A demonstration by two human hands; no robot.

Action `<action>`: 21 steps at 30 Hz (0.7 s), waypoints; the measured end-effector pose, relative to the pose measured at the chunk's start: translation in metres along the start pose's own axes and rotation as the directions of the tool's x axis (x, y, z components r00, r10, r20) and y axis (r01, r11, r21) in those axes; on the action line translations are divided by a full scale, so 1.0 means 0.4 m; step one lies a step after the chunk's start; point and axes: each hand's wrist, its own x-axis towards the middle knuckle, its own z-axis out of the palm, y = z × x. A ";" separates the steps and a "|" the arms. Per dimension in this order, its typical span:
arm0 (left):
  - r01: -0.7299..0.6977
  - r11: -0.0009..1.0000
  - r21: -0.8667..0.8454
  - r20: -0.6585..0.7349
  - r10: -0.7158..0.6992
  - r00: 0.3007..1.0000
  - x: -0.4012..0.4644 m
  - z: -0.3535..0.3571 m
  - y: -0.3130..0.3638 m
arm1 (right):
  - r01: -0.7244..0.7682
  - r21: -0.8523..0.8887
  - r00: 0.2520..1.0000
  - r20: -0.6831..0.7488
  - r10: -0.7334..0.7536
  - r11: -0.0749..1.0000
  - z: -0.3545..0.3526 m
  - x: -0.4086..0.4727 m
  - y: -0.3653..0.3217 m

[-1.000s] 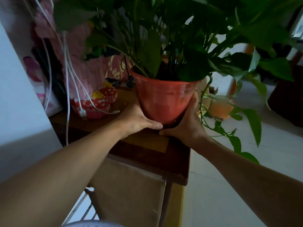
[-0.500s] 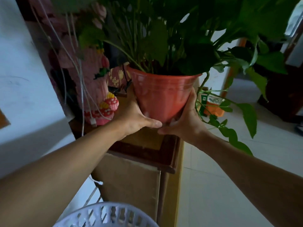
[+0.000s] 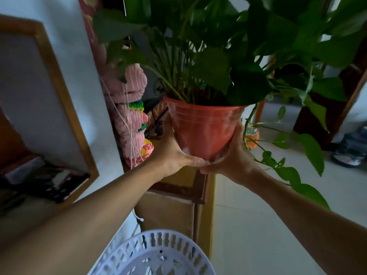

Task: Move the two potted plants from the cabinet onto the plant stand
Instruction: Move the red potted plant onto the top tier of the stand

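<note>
A red plastic pot [image 3: 202, 128] with a leafy green plant [image 3: 210, 56] hangs in the air just above the wooden cabinet top [image 3: 184, 180]. My left hand [image 3: 172, 153] cups its lower left side and my right hand [image 3: 232, 157] cups its lower right side, thumbs meeting under the base. A long vine [image 3: 288, 171] trails down over my right forearm. A second small orange pot [image 3: 252, 136] shows behind my right hand. The round white slotted top of the plant stand [image 3: 156, 257] sits at the bottom edge, below my arms.
A pink knitted figure [image 3: 133, 124] with white cords stands on the cabinet against the wall. A wood-framed panel [image 3: 65, 108] leans at left. Pale tiled floor [image 3: 258, 225] spreads right of the cabinet, with dark furniture [image 3: 325, 120] and a sandal [image 3: 349, 155] farther right.
Both hands have lifted the red pot off the cabinet top and drawn it toward me. The view has pulled back, and more of the white stand shows at the bottom.
</note>
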 end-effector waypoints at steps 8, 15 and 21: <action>-0.002 0.997 -0.075 -0.022 0.000 1.000 -0.173 -0.017 0.132 | 0.001 -0.005 0.999 0.041 0.000 1.000 -0.051 -0.156 -0.132; 0.007 0.999 -0.041 -0.037 -0.009 0.999 -0.353 -0.033 0.213 | 0.023 0.012 0.998 0.059 -0.024 1.000 -0.063 -0.312 -0.211; 0.005 0.998 -0.058 -0.052 -0.008 0.999 -0.472 -0.073 0.222 | 0.051 0.025 0.995 0.088 -0.053 0.998 -0.025 -0.415 -0.261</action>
